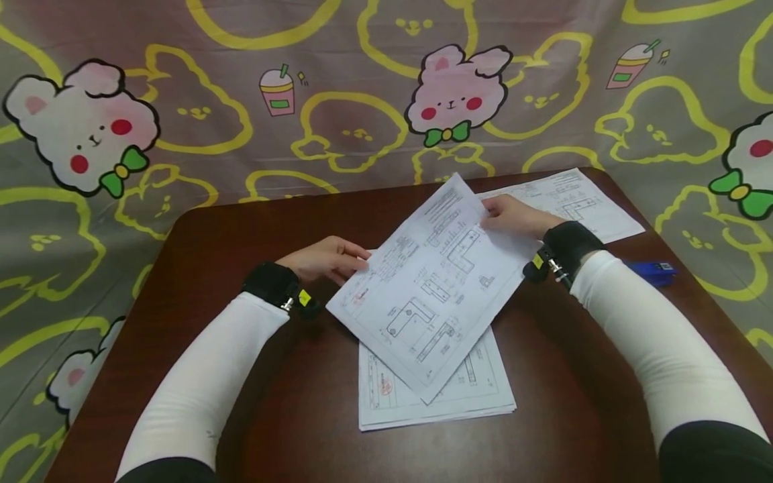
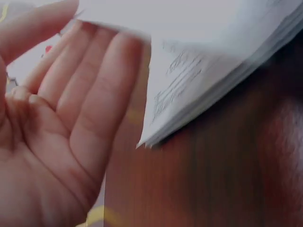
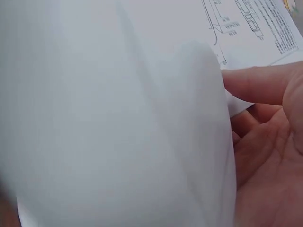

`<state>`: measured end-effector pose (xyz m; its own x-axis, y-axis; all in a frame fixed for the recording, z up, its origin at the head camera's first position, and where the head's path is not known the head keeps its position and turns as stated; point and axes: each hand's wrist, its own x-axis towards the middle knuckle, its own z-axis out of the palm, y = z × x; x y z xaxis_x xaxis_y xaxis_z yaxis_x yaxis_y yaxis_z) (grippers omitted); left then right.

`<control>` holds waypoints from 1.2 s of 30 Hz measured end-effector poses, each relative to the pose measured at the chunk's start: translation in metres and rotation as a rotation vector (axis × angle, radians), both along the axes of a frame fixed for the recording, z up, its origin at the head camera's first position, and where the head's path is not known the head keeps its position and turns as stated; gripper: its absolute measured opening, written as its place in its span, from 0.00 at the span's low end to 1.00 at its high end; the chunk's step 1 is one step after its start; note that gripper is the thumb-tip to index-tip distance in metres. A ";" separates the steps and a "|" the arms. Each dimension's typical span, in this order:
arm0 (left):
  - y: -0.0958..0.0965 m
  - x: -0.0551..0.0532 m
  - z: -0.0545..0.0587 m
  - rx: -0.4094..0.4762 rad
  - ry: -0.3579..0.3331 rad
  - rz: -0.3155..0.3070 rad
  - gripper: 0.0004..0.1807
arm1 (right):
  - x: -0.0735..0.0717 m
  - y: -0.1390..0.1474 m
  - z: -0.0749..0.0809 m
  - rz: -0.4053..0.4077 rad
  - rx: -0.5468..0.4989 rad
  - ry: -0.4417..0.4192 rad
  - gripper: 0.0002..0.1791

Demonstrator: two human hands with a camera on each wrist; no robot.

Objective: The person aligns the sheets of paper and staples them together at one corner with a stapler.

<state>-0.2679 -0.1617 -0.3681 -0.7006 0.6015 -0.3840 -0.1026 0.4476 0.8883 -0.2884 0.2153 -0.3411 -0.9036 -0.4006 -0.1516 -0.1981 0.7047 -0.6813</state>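
Observation:
A printed technical drawing sheet (image 1: 431,285) is held tilted over a stack of similar drawing sheets (image 1: 435,406) on the table. My right hand (image 1: 519,216) pinches its upper right edge, thumb on the printed face. In the right wrist view the sheet's blank, bowed back (image 3: 118,118) fills much of the picture beside the right thumb (image 3: 255,85). My left hand (image 1: 326,259) is at the sheet's left edge. Seen from the left wrist, its long fingers (image 2: 94,94) are nearly straight, with their tips under the paper's edge and the thumb apart from them.
Another drawing sheet (image 1: 610,208) lies at the table's back right. A blue object (image 1: 655,272) sits near the right edge, partly behind the right forearm. Behind the brown table (image 1: 290,416) hangs a cartoon-patterned cloth (image 1: 338,67).

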 end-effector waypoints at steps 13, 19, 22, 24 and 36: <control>0.009 0.011 -0.003 -0.017 -0.019 -0.108 0.14 | -0.001 -0.032 0.000 0.057 0.083 -0.002 0.11; -0.005 0.014 -0.006 -0.001 0.026 0.022 0.15 | -0.004 -0.017 -0.001 -0.083 -0.007 -0.056 0.26; -0.010 0.017 -0.008 0.027 0.034 0.107 0.16 | -0.004 -0.009 0.000 -0.187 -0.151 -0.101 0.28; -0.011 0.019 -0.010 0.053 0.035 0.153 0.17 | -0.002 -0.004 -0.001 -0.242 -0.274 -0.132 0.29; 0.001 0.037 -0.014 0.240 -0.014 0.394 0.21 | 0.027 -0.018 -0.013 -0.223 -0.415 -0.127 0.25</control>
<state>-0.2312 -0.1603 -0.3821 -0.8893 0.3633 -0.2778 -0.2366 0.1542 0.9593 -0.2610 0.1976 -0.3540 -0.9591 -0.2492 -0.1343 0.0295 0.3840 -0.9229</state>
